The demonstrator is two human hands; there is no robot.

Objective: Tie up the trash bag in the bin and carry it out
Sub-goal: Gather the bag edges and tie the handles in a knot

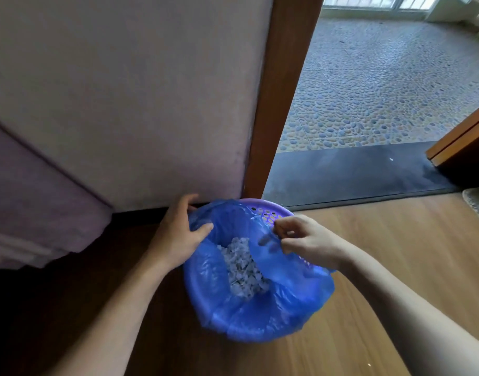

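The bin [270,210] stands upright on the wood floor [368,253], mouth up, against the wall [124,104] beside the open doorway [355,164]. My left hand [178,240] grips the bag [260,316] rim; my right hand [306,240] pinches its right edge.

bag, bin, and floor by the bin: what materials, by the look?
Blue bag: thin translucent plastic film; it crinkles, and fingers show through it. Bin: purple moulded plastic, likely rigid, with perforated wall and smooth rim. Floor: wood or wood-look laminate, with visible grain and slight sheen; can't tell which.
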